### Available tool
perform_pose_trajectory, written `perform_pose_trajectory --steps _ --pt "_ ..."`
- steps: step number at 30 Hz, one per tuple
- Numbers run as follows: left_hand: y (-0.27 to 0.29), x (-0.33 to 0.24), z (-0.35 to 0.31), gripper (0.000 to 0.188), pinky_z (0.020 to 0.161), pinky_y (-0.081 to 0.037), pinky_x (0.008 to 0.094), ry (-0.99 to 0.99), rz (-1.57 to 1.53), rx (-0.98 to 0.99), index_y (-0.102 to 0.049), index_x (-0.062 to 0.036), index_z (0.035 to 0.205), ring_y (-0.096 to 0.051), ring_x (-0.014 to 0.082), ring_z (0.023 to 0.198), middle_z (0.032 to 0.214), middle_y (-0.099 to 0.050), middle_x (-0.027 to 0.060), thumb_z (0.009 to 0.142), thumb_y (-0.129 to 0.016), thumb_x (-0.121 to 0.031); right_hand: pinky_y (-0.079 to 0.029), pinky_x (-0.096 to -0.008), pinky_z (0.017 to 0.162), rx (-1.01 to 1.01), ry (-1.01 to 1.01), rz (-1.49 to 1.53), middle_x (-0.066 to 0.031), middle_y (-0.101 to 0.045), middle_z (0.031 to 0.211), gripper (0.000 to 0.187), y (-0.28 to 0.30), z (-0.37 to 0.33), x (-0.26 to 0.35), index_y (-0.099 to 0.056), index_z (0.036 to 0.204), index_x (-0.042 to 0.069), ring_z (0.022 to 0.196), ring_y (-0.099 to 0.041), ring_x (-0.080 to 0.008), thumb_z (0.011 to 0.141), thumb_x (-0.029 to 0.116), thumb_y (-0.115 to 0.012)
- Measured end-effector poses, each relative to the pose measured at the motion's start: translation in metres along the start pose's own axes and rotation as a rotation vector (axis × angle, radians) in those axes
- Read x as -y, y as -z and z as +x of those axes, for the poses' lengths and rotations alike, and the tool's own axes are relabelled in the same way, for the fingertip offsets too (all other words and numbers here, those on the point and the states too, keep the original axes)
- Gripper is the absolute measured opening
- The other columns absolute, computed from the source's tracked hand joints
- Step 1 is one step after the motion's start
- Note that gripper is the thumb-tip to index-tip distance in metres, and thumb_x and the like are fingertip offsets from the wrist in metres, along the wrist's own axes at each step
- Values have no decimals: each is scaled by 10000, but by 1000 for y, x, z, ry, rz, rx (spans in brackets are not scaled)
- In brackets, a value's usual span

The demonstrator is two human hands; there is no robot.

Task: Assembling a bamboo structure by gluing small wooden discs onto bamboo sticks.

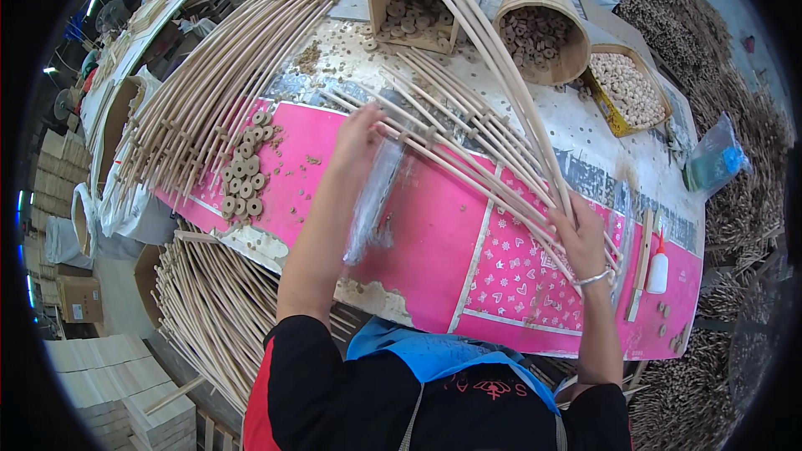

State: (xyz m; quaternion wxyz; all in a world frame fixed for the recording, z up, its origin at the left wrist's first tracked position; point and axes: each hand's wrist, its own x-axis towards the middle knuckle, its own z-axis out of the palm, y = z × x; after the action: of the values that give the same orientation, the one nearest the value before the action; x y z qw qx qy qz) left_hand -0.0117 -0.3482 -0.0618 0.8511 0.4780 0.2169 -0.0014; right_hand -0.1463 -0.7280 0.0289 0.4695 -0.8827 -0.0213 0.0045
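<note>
The left hand (357,135) lay flat, fingers apart, on the far ends of a fan of rods (468,150) spread across the worktop (418,234); a clear plastic bag (373,196) lay just under its wrist. The right hand (582,238) had its grip clamped on the near ends of the same rods, at the right near edge. The rods were too many and too crossed to count.

Three containers stood at the far side — a square box (415,0) and a round tub (541,29), both holding wooden rings, and one yellow tray (628,88) of beads. One loose heap of rings (244,169) lay left, beside a second bundle of rods (225,83). One white glue bottle (658,266) stood right.

The worktop was pink sheet over a pale, pitted board — stacked rods and boards filled the workshop around it.
</note>
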Motion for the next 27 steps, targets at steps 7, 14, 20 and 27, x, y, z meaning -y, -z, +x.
perform_pose_trajectory --steps 7,14,20,27 --pt "33 -16 31 402 883 -601 268 -23 -321 34 -503 17 1390 -665 225 1076 1256 -633 183 995 -570 31 -409 -213 481 262 -203 224 -1 -649 729 309 11 -55 -12 -602 1277 -14 534 -511 -38 1031 171 -576" --pt "24 -24 35 396 1059 -567 342 -113 -429 42 -458 58 1397 -608 312 1238 1358 -557 246 1010 -540 46 -409 -236 505 331 -248 178 -12 -660 698 177 18 -92 -23 -651 1025 -3 551 -523 -49 1024 163 -589" --pt "21 -25 28 387 1033 -578 399 -152 -395 139 -399 30 1416 -637 331 1190 1325 -582 263 1045 -498 -12 -429 -298 542 297 -150 6 -35 -665 701 148 18 -102 -32 -673 944 5 583 -555 -90 991 137 -627" --pt "25 -23 26 415 987 -591 397 -162 -321 190 -380 15 1419 -652 340 1161 1311 -590 271 1036 -530 -34 -466 -334 566 251 -111 -89 -94 -670 696 120 18 -100 -31 -684 957 10 602 -648 -190 955 129 -667"
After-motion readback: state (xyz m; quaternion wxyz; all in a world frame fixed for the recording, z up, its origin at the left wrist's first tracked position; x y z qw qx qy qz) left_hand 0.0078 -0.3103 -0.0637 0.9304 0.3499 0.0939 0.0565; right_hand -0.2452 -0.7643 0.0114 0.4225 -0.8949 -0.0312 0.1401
